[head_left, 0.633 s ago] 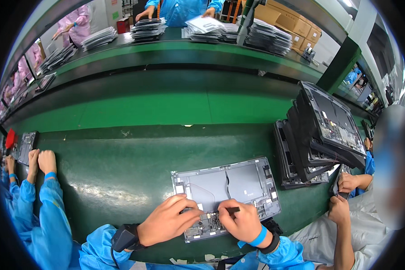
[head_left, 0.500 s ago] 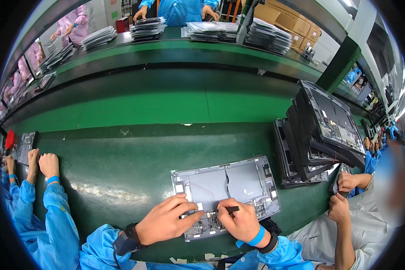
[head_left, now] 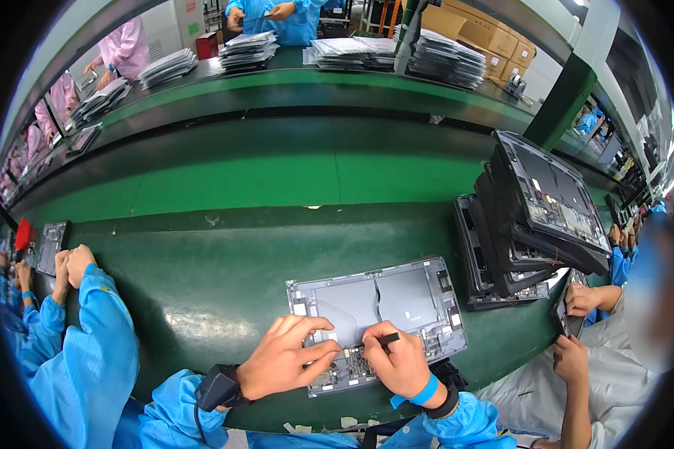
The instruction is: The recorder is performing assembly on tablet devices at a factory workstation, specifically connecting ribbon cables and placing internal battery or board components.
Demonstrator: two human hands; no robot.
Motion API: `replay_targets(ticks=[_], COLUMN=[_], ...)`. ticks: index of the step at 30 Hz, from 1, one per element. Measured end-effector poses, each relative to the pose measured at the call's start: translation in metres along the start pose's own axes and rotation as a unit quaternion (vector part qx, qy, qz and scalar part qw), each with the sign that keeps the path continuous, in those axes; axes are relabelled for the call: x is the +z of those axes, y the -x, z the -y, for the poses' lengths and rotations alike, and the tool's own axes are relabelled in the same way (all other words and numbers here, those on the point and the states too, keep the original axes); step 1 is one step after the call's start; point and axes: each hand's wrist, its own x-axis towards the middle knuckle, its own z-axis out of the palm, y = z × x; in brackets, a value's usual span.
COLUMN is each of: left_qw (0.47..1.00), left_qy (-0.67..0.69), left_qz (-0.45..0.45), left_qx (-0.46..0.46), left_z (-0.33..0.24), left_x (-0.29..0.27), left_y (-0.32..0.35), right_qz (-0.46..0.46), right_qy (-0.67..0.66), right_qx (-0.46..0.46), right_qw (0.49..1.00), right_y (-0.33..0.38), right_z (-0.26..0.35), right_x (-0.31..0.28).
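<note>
Right hand (head_left: 401, 364) pinches black tool (head_left: 388, 339) over opened tablet (head_left: 410, 299) on bench (head_left: 202, 269). Left hand (head_left: 283, 361), spread, over tablet's left part. Tablet stack (head_left: 511, 239) to right.

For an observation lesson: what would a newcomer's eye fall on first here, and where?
Probably the leaning stack of opened flat devices on the right of the green bench. Then the single opened device at lower centre, partly under the left hand, while the right hand holds a dark tool.

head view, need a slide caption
Right hand holds slim black tool over opened grey rectangular device on green worktop
</note>
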Motion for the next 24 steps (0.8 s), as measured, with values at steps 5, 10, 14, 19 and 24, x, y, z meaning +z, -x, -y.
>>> replay_targets(ticks=[5, 10, 14, 19, 24], left_qw=[0.996, 0.995, 0.995, 0.99, 0.999], left_qy=[0.064, -0.021, -0.031, -0.073, -0.015], left_qz=[-0.043, 0.0, -0.01, -0.008, 0.035], left_qx=[0.04, 0.093, 0.093, 0.118, 0.024], left_z=[0.013, 0.015, 0.016, 0.015, 0.015], left_x=[-0.008, -0.01, -0.008, -0.008, -0.007], left_y=[0.012, 0.012, 0.011, 0.011, 0.011], right_qz=[0.01, 0.009, 0.011, 0.01, 0.009], right_qy=[0.008, 0.016, 0.018, 0.015, 0.017], right_qx=[-0.015, -0.025, -0.024, -0.026, -0.03], right_qw=[1.0, 1.0, 1.0, 0.999, 0.999], right_y=[-0.002, -0.001, 0.0, 0.001, 0.0], right_z=[0.0, -0.001, -0.002, -0.002, -0.001], right_x=[-0.002, -0.001, -0.001, 0.0, 0.0])
